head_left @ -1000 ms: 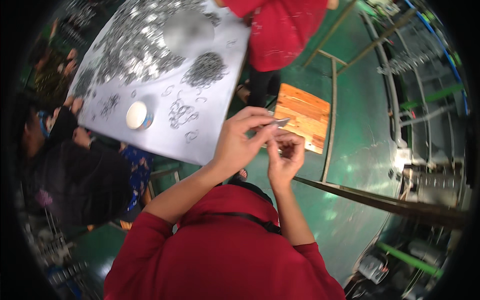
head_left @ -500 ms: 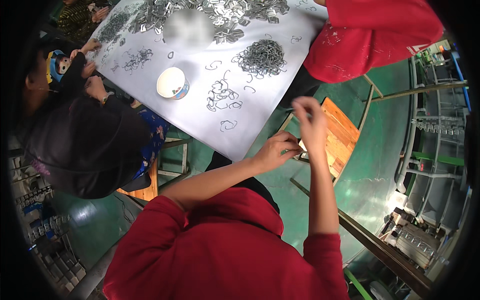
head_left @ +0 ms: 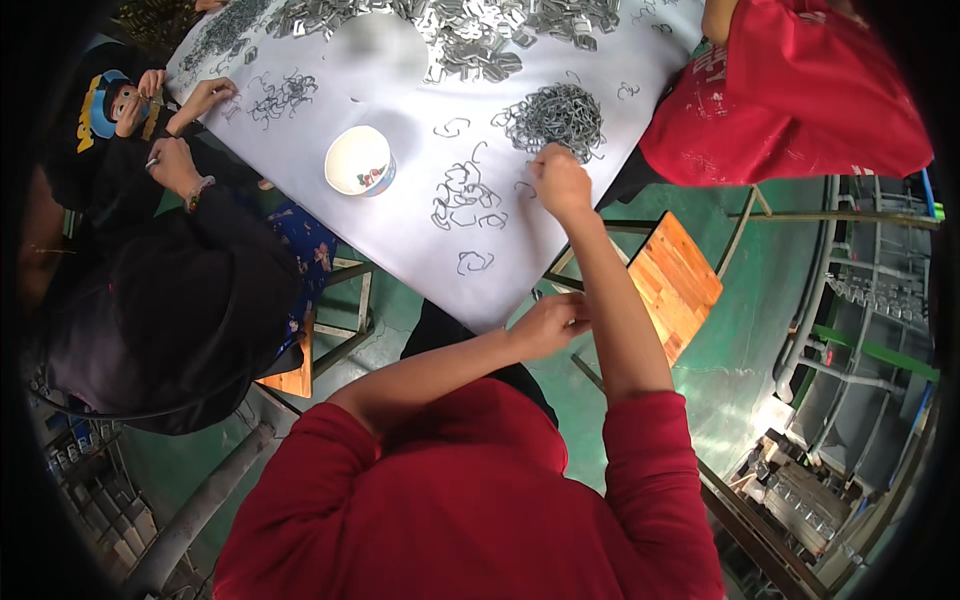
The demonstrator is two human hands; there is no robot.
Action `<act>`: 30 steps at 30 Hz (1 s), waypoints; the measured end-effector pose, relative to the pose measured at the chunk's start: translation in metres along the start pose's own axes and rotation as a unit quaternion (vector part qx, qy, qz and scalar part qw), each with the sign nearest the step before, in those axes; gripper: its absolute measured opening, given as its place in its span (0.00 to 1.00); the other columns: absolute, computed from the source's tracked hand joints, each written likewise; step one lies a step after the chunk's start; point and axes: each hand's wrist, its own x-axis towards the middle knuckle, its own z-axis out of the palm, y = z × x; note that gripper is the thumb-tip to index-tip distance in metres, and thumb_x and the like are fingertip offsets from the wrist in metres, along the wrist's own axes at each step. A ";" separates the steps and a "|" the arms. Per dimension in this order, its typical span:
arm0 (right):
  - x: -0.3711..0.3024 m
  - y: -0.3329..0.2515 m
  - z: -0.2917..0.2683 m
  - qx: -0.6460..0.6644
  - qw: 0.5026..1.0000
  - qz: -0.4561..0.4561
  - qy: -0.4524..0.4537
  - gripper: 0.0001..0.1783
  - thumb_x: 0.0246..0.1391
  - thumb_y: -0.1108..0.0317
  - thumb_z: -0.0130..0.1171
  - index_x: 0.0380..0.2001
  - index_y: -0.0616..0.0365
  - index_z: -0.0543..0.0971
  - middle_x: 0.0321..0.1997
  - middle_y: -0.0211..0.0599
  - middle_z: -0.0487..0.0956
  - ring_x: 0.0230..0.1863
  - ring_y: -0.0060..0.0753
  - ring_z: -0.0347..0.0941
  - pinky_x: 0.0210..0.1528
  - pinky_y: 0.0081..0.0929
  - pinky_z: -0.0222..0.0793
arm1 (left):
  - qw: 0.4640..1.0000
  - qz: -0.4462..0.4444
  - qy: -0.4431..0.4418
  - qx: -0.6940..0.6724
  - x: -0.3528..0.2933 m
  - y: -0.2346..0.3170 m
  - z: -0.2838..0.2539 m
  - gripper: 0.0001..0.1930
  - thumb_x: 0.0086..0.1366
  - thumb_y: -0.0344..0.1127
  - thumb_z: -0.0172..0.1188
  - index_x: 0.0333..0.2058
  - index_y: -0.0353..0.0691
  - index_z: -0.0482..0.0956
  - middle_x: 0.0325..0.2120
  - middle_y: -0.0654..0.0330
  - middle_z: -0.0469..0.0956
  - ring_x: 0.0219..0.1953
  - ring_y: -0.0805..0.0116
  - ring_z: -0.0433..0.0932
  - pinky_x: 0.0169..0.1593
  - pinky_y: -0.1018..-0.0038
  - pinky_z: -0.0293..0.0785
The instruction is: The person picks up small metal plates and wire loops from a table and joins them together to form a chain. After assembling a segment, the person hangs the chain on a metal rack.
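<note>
My right hand (head_left: 562,183) reaches to the near edge of a pile of grey bent wire hooks (head_left: 556,118) on the white-covered table. Its fingers are curled together, and their tips are too hidden to show what they pinch. In front of my body, off the table's near corner, my left hand (head_left: 548,325) is closed, its fingertips partly behind my right forearm. What it holds cannot be made out. Several loose wire hooks (head_left: 468,200) lie to the left of my right hand. Further left stands a white paper tub (head_left: 358,162) with a few small things inside.
Many flat metal buckles (head_left: 470,35) are heaped at the far side. A person in red (head_left: 790,95) sits at the right. On the left, a person in a dark cap (head_left: 170,310) sits close to the table. A wooden stool (head_left: 672,285) stands right of my forearm.
My right hand has moved from beside my left hand up and forward to the wire hook pile. The left hand has drawn slightly down. The view has shifted a little.
</note>
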 end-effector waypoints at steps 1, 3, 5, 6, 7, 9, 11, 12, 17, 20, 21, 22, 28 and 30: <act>-0.014 -0.008 -0.026 0.064 0.998 -0.005 -0.010 0.07 0.47 0.68 0.58 0.29 0.61 0.76 0.28 0.40 0.78 0.30 0.40 0.76 0.33 0.33 0.70 | 0.999 -0.010 0.008 -0.039 0.001 0.006 -0.004 0.07 0.53 0.26 0.58 0.33 0.35 0.78 0.32 0.53 0.76 0.37 0.55 0.76 0.41 0.65 0.72; -0.047 -0.007 -0.067 0.231 0.973 0.011 0.022 0.05 0.48 0.74 0.59 0.28 0.61 0.74 0.27 0.33 0.76 0.27 0.25 0.74 0.29 0.23 0.67 | 1.000 0.013 0.014 -0.003 0.004 0.021 -0.012 0.05 0.54 0.26 0.59 0.31 0.35 0.79 0.31 0.55 0.77 0.34 0.58 0.77 0.38 0.68 0.73; -0.091 -0.001 -0.100 0.383 0.922 0.047 0.030 0.08 0.46 0.76 0.61 0.29 0.63 0.73 0.27 0.35 0.77 0.27 0.26 0.74 0.29 0.22 0.69 | 0.998 0.034 0.045 -0.001 0.003 0.025 -0.014 0.08 0.54 0.26 0.59 0.34 0.38 0.79 0.32 0.60 0.78 0.32 0.62 0.78 0.34 0.72 0.73; -0.116 -0.006 -0.119 0.442 0.892 0.085 0.036 0.07 0.47 0.77 0.60 0.30 0.63 0.72 0.27 0.34 0.76 0.28 0.24 0.74 0.30 0.20 0.69 | 0.998 0.039 0.052 0.012 0.004 0.031 -0.018 0.08 0.54 0.25 0.59 0.35 0.38 0.79 0.32 0.58 0.78 0.31 0.62 0.77 0.34 0.72 0.73; -0.142 -0.010 -0.135 0.498 0.857 0.123 0.043 0.07 0.49 0.78 0.58 0.31 0.63 0.72 0.28 0.32 0.76 0.29 0.21 0.74 0.31 0.18 0.70 | 0.998 0.037 0.046 0.007 0.004 0.037 -0.019 0.08 0.54 0.25 0.59 0.35 0.38 0.79 0.32 0.58 0.78 0.31 0.62 0.77 0.34 0.72 0.73; -0.185 -0.005 -0.144 0.541 0.822 0.147 0.097 0.07 0.50 0.80 0.57 0.33 0.63 0.71 0.29 0.34 0.76 0.30 0.24 0.75 0.34 0.20 0.72 | 0.996 0.039 0.084 0.018 0.005 0.040 -0.015 0.08 0.55 0.23 0.58 0.35 0.36 0.78 0.31 0.57 0.77 0.29 0.65 0.77 0.33 0.72 0.73; -0.212 -0.001 -0.144 0.562 0.803 0.162 0.119 0.07 0.49 0.82 0.57 0.32 0.63 0.71 0.30 0.35 0.76 0.31 0.25 0.75 0.35 0.21 0.72 | 0.998 0.013 0.061 -0.001 0.006 0.048 -0.011 0.10 0.56 0.22 0.56 0.37 0.35 0.78 0.32 0.56 0.77 0.26 0.70 0.76 0.29 0.76 0.72; -0.221 0.001 -0.140 0.565 0.795 0.174 0.135 0.08 0.49 0.82 0.57 0.32 0.64 0.71 0.30 0.36 0.76 0.31 0.26 0.75 0.35 0.21 0.72 | 0.998 -0.010 0.059 -0.017 0.008 0.056 -0.010 0.11 0.57 0.21 0.55 0.39 0.36 0.78 0.32 0.57 0.77 0.25 0.73 0.75 0.27 0.78 0.72; -0.230 0.012 -0.126 0.562 0.779 0.196 0.196 0.08 0.48 0.82 0.58 0.31 0.65 0.70 0.31 0.38 0.76 0.32 0.27 0.75 0.35 0.21 0.73 | 0.999 -0.003 0.046 0.008 0.013 0.064 -0.001 0.15 0.58 0.21 0.53 0.44 0.39 0.77 0.33 0.59 0.76 0.22 0.79 0.73 0.23 0.82 0.72; -0.228 0.013 -0.122 0.565 0.772 0.188 0.221 0.09 0.48 0.83 0.58 0.29 0.64 0.69 0.31 0.38 0.76 0.33 0.27 0.75 0.37 0.22 0.73 | 0.998 0.022 0.061 0.026 0.016 0.062 0.003 0.16 0.58 0.21 0.53 0.45 0.39 0.77 0.33 0.60 0.76 0.23 0.79 0.73 0.24 0.82 0.72; -0.225 0.012 -0.119 0.574 0.767 0.168 0.231 0.09 0.48 0.83 0.58 0.29 0.63 0.68 0.31 0.39 0.76 0.34 0.27 0.75 0.37 0.22 0.73 | 0.997 0.022 0.064 0.033 0.017 0.063 0.002 0.16 0.58 0.21 0.53 0.45 0.39 0.77 0.33 0.60 0.76 0.23 0.79 0.73 0.24 0.82 0.72; -0.223 0.012 -0.117 0.579 0.765 0.164 0.227 0.09 0.48 0.83 0.58 0.29 0.63 0.68 0.31 0.39 0.76 0.34 0.27 0.75 0.37 0.22 0.73 | 0.998 0.020 0.063 0.023 0.017 0.066 0.003 0.17 0.57 0.21 0.54 0.46 0.39 0.77 0.33 0.59 0.76 0.24 0.76 0.74 0.26 0.80 0.73; -0.230 0.014 -0.106 0.481 0.800 0.081 0.349 0.11 0.49 0.84 0.56 0.27 0.60 0.65 0.32 0.42 0.75 0.34 0.28 0.72 0.39 0.28 0.74 | 0.972 0.177 0.061 0.141 0.038 0.061 -0.021 0.17 0.54 0.23 0.58 0.44 0.39 0.77 0.33 0.55 0.77 0.30 0.63 0.76 0.34 0.73 0.74; -0.232 0.015 -0.104 0.472 0.800 0.051 0.366 0.12 0.48 0.85 0.55 0.27 0.60 0.64 0.32 0.42 0.74 0.34 0.28 0.72 0.39 0.30 0.75 | 0.950 0.217 0.080 0.210 0.060 0.041 -0.059 0.11 0.54 0.26 0.59 0.39 0.37 0.78 0.37 0.53 0.78 0.33 0.60 0.76 0.36 0.71 0.73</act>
